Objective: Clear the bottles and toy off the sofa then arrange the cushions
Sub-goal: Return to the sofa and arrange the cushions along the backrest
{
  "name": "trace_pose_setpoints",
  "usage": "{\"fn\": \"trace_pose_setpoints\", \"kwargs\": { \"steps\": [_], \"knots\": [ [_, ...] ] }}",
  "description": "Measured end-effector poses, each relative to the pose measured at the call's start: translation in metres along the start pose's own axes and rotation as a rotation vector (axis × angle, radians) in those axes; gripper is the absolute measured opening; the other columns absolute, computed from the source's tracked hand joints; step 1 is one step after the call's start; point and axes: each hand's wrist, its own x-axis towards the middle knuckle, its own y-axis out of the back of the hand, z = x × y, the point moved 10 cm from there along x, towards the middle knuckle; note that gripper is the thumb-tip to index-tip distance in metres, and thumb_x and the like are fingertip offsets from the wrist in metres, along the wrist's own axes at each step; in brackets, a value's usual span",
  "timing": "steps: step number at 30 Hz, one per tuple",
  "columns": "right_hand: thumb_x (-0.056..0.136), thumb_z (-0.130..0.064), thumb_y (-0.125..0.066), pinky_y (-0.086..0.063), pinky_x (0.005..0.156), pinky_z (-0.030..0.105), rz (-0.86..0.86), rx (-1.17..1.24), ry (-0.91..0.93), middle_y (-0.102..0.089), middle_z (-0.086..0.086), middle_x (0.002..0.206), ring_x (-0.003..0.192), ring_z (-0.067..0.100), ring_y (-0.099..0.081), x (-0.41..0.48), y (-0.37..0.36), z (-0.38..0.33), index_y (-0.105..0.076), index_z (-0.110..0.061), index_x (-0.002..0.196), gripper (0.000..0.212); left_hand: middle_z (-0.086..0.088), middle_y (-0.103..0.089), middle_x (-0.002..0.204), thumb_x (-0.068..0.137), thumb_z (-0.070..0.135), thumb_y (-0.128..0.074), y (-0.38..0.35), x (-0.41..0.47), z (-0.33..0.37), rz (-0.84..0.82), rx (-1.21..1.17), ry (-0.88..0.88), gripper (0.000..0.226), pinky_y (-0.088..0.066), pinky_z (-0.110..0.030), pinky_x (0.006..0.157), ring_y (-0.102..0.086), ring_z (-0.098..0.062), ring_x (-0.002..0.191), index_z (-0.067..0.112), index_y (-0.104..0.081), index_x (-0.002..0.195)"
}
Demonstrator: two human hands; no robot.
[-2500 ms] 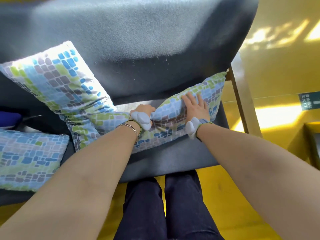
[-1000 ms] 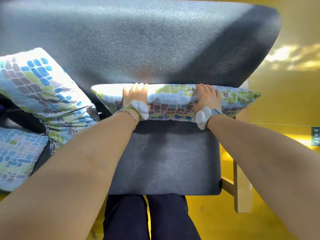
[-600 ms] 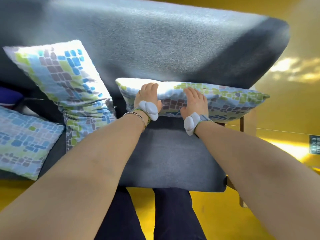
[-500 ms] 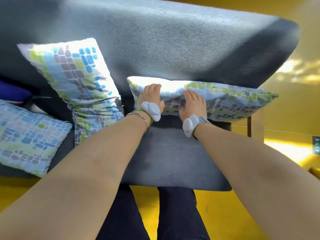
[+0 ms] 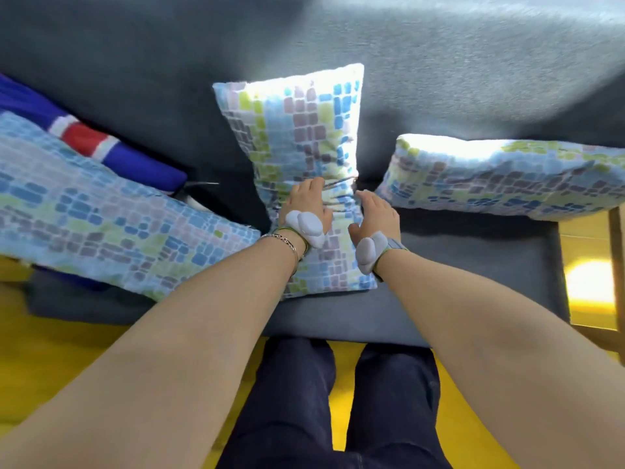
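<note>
Three cushions with a blue, green and grey mosaic print lie on the dark grey sofa (image 5: 473, 265). The middle cushion (image 5: 297, 130) leans upright against the backrest. My left hand (image 5: 306, 208) presses into its lower part with the fingers bunching the fabric. My right hand (image 5: 375, 214) curls around the same cushion's lower right edge. The right cushion (image 5: 507, 177) rests against the backrest at the sofa's right end, with no hand on it. The left cushion (image 5: 84, 218) lies slanted on the seat.
A blue cushion with a red and white stripe (image 5: 111, 147) sticks out behind the left cushion. The sofa's wooden frame (image 5: 615, 252) shows at the right end. The floor (image 5: 50, 367) is yellow, and my legs stand against the seat's front edge.
Both hands have let go of the right cushion, which stays against the backrest, and moved left onto the middle cushion. My view has shifted left.
</note>
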Motion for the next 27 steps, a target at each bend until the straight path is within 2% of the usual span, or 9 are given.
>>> {"fn": "trace_pose_setpoints", "kwargs": {
  "steps": [5, 13, 16, 20, 25, 27],
  "knots": [
    [0.085, -0.018, -0.056, -0.023, 0.114, 0.038, -0.025, -0.048, 0.031, -0.031, 0.002, 0.151, 0.139, 0.022, -0.027, -0.018, -0.018, -0.048, -0.031, -0.018, 0.141, 0.061, -0.009, -0.04, 0.143, 0.091, 0.024, -0.051, 0.02, -0.022, -0.05, 0.001, -0.061, 0.061, 0.053, -0.038, -0.04, 0.101, -0.036, -0.029, 0.131, 0.011, -0.034, 0.139],
    [0.086, -0.02, -0.055, -0.025, 0.111, 0.038, -0.078, -0.098, 0.023, -0.031, 0.003, 0.151, 0.137, 0.025, -0.031, -0.016, -0.024, -0.049, -0.03, -0.017, 0.141, 0.061, -0.011, -0.038, 0.145, 0.092, 0.024, -0.052, 0.028, -0.039, -0.086, 0.013, -0.116, 0.161, 0.056, -0.037, -0.04, 0.103, -0.034, -0.03, 0.133, 0.009, -0.031, 0.141],
    [0.086, -0.024, -0.056, -0.029, 0.109, 0.043, -0.104, -0.096, -0.041, -0.032, 0.003, 0.15, 0.135, 0.027, -0.033, -0.006, -0.031, -0.032, -0.028, -0.019, 0.141, 0.062, -0.011, -0.037, 0.146, 0.092, 0.025, -0.053, 0.024, -0.034, -0.091, 0.008, -0.108, 0.176, 0.057, -0.036, -0.04, 0.104, -0.033, -0.031, 0.133, 0.008, -0.03, 0.141],
    [0.083, -0.035, -0.061, -0.033, 0.105, 0.049, -0.181, -0.033, -0.213, -0.031, 0.004, 0.149, 0.131, 0.034, -0.036, 0.018, -0.059, 0.013, -0.024, -0.023, 0.142, 0.071, -0.012, -0.038, 0.144, 0.091, 0.023, -0.051, 0.0, -0.006, -0.092, -0.012, -0.111, 0.196, 0.056, -0.038, -0.041, 0.101, -0.035, -0.031, 0.131, 0.008, -0.031, 0.141],
    [0.079, -0.039, -0.064, -0.038, 0.102, 0.051, -0.247, 0.127, -0.339, -0.034, 0.01, 0.146, 0.125, 0.037, -0.042, 0.048, -0.111, 0.061, -0.029, -0.016, 0.138, 0.073, -0.011, -0.037, 0.145, 0.091, 0.022, -0.052, -0.048, 0.027, -0.101, -0.059, -0.135, 0.208, 0.056, -0.038, -0.041, 0.103, -0.033, -0.032, 0.132, 0.008, -0.031, 0.141],
    [0.077, -0.041, -0.066, -0.039, 0.102, 0.051, -0.244, 0.186, -0.399, -0.032, 0.011, 0.147, 0.127, 0.036, -0.042, 0.058, -0.131, 0.078, -0.025, -0.015, 0.14, 0.079, -0.011, -0.037, 0.145, 0.09, 0.022, -0.053, -0.069, 0.037, -0.108, -0.069, -0.133, 0.211, 0.056, -0.038, -0.04, 0.103, -0.033, -0.031, 0.132, 0.008, -0.032, 0.14]
  ]
}}
